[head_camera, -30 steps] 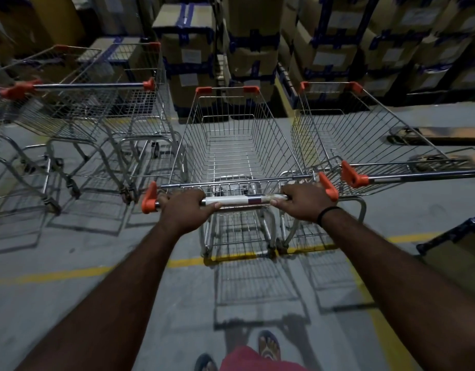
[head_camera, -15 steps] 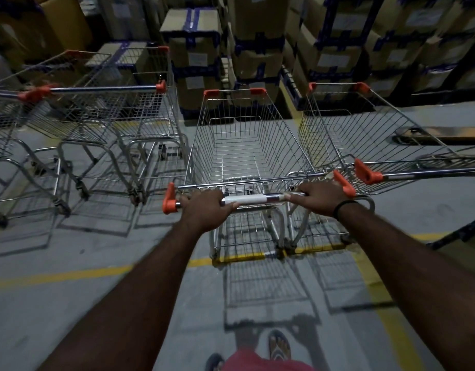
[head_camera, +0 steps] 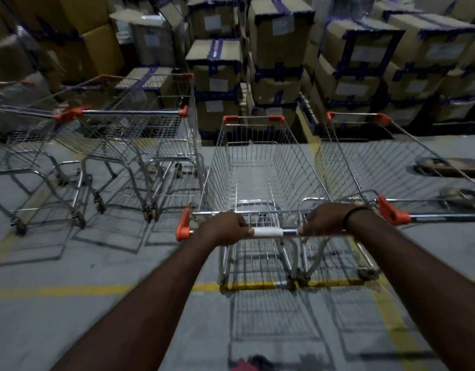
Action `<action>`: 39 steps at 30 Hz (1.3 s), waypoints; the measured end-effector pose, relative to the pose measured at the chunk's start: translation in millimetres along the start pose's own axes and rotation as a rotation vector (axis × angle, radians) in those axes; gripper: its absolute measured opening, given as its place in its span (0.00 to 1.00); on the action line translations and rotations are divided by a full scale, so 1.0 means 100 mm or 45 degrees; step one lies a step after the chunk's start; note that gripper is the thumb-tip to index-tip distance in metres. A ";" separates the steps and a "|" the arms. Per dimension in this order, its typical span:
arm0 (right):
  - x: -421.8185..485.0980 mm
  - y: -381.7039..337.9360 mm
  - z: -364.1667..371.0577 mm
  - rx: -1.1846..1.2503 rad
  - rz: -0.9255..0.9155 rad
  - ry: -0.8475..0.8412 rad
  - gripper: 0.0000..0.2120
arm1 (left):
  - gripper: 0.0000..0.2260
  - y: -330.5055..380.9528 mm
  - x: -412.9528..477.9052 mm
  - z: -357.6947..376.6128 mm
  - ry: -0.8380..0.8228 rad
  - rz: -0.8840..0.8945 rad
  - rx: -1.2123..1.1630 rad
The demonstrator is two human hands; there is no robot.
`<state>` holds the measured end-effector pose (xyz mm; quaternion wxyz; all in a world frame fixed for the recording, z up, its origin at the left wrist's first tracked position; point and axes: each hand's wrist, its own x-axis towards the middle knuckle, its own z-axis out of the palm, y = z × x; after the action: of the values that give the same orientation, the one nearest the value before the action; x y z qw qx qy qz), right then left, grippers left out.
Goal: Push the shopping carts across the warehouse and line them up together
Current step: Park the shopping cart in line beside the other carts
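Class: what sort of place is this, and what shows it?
Most likely a warehouse or stockroom: taped cardboard boxes stacked high, yellow floor lines on bare concrete, and empty wire shopping carts side by side.

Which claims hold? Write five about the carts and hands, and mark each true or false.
1. The left hand and right hand both grip the middle cart's handle. True.
2. The middle cart carries a box. False: its basket is empty.
3. The right cart stands close beside it. True.
4. A black band is on the left wrist. False: the band is on the right wrist.
5. No carts stand on the left. False: other carts stand there.
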<state>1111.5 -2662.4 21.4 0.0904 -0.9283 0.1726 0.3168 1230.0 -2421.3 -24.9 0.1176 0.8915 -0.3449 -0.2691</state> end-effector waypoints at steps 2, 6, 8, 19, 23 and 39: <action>0.08 -0.15 -0.15 -0.003 -0.115 0.105 0.25 | 0.13 0.02 0.06 -0.06 0.067 0.018 -0.070; 0.28 -0.50 -0.34 0.246 -0.283 0.244 0.25 | 0.11 -0.03 0.16 -0.28 0.258 0.008 -0.280; 0.40 -0.69 -0.42 0.255 -0.372 0.279 0.24 | 0.08 -0.12 0.16 -0.40 0.326 -0.003 -0.392; 1.07 -2.14 -0.95 0.299 -0.596 0.397 0.24 | 0.09 -1.53 -0.03 -1.21 0.570 -0.153 -0.522; 1.31 -2.98 -1.16 0.295 -0.654 0.398 0.25 | 0.10 -2.28 -0.16 -1.58 0.608 -0.185 -0.569; 2.08 -4.73 -1.98 0.426 -0.751 0.482 0.20 | 0.10 -4.03 -0.16 -2.83 0.640 -0.174 -0.533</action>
<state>1554.2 -2334.8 74.7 0.2944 -0.9525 -0.0390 0.0676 1601.3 -2108.2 56.2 0.3613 0.9076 -0.1817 -0.1129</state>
